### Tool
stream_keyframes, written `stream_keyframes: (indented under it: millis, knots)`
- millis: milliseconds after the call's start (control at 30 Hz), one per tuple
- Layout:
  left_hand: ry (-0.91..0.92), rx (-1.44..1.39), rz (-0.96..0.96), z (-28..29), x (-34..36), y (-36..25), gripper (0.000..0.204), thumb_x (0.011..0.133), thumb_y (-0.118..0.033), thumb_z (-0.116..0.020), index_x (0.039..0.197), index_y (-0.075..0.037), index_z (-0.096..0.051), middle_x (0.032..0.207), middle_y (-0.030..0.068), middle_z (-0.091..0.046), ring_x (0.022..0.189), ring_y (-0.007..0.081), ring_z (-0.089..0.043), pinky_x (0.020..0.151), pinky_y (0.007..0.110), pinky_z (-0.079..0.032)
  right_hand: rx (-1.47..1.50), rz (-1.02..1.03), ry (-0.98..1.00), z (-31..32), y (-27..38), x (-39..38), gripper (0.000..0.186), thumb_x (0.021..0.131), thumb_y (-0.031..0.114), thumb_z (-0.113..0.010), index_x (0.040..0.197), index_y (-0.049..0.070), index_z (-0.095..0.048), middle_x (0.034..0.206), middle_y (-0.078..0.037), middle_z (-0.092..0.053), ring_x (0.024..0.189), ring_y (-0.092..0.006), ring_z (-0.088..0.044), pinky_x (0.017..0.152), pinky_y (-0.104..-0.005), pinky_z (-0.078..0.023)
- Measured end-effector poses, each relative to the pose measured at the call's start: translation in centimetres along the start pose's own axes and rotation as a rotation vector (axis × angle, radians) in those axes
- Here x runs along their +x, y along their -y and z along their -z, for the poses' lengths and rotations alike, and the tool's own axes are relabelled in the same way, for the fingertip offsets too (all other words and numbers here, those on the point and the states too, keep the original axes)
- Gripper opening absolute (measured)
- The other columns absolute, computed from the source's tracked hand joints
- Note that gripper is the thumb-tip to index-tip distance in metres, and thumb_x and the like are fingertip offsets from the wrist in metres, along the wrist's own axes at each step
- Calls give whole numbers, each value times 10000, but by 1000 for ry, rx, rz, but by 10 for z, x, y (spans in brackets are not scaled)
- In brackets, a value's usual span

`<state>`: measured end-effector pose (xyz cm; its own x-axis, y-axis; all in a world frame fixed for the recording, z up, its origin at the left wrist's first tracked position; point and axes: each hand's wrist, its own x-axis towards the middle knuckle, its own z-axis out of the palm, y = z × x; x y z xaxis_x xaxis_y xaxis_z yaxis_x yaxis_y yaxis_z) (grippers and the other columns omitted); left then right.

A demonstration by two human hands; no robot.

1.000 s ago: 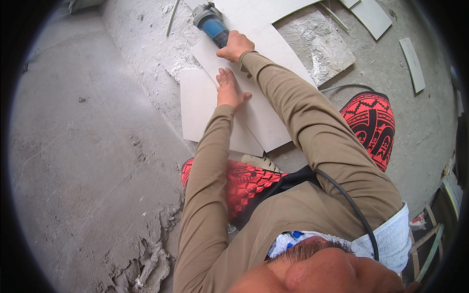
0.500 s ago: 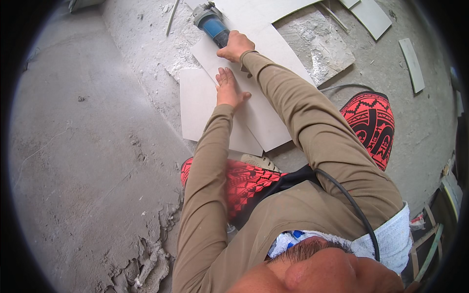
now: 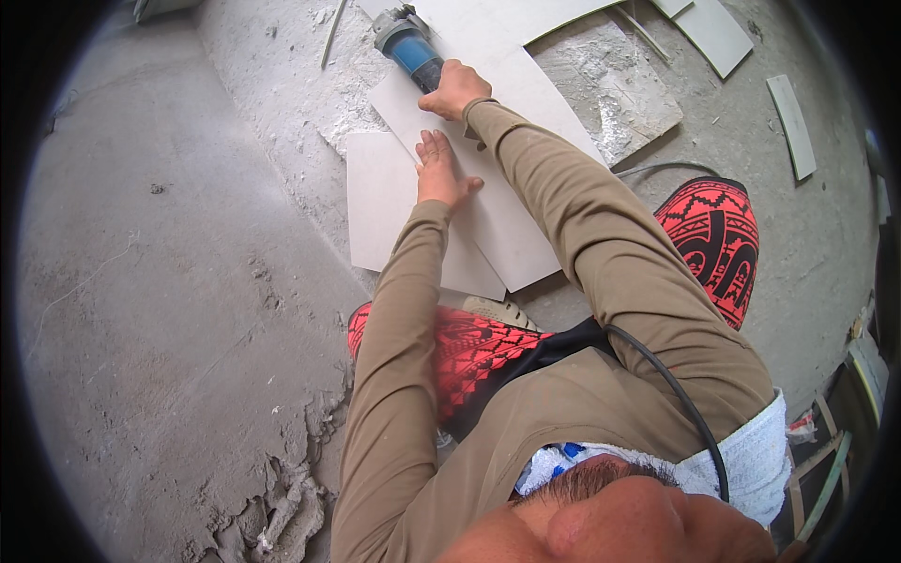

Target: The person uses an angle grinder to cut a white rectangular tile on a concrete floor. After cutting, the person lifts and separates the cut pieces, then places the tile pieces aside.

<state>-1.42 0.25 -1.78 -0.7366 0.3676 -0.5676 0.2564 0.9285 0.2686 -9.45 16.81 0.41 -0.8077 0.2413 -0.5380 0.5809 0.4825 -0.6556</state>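
Observation:
My right hand is closed round the dark rear end of a blue and grey angle grinder. The grinder's grey head points away from me, at the far edge of a long off-white tile; its disc cannot be made out. Nearer to me, my left hand lies flat with fingers stretched and thumb out to the right. It presses close to the seam between the long tile and a second off-white piece on its left.
A dusty, broken slab lies right of the tiles, with a cable nearby. Tile offcuts are scattered to the far right. A black cord hangs over my right arm. Rough concrete floor spreads leftward.

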Motion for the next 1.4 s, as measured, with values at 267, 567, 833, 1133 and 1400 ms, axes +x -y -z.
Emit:
stream_keyframes:
  millis: [267, 567, 833, 1133, 1400]
  knots:
    - [0, -2, -3, 2, -1, -2, 1238, 721, -342, -859, 1580, -8, -33, 1645, 255, -2, 1520, 439, -58, 1213, 542, -175, -1, 29, -84, -4, -3, -2, 593, 650, 345, -743, 1093, -28, -616, 978, -183, -720, 933, -284, -721, 849, -371, -564]
    - [2, 8, 7, 3, -2, -5, 1241, 712, -346, -855, 1578, 2, -36, 1644, 260, -13, 1518, 441, -75, 1208, 542, -189, 5, 19, -56, -4, -4, -3, 606, 652, 337, -754, 1115, -25, -609, 989, -171, -717, 945, -282, -718, 861, -366, -564]
    - [1, 12, 1, 2, -1, -4, 1236, 719, -349, -852, 1577, 5, -35, 1646, 254, -10, 1519, 440, -73, 1205, 542, -196, 3, 29, -86, -3, -4, -5, 589, 646, 338, -744, 1088, -30, -618, 961, -183, -720, 916, -286, -722, 843, -373, -565]
    - [1, 23, 6, 2, -2, -3, 1237, 720, -362, -854, 1579, -2, -40, 1648, 248, -10, 1519, 440, -74, 1201, 548, -201, 17, 31, -74, -5, -5, -4, 607, 649, 353, -745, 1103, -29, -616, 985, -189, -717, 927, -291, -720, 851, -373, -565]
    - [-4, 31, 3, 1, -1, -2, 1216, 737, -384, -838, 1587, -31, -43, 1650, 241, 0, 1516, 445, -67, 1198, 543, -217, 9, 36, -86, -5, -6, -5, 610, 645, 351, -748, 1102, -31, -614, 985, -188, -717, 922, -293, -721, 841, -377, -568]
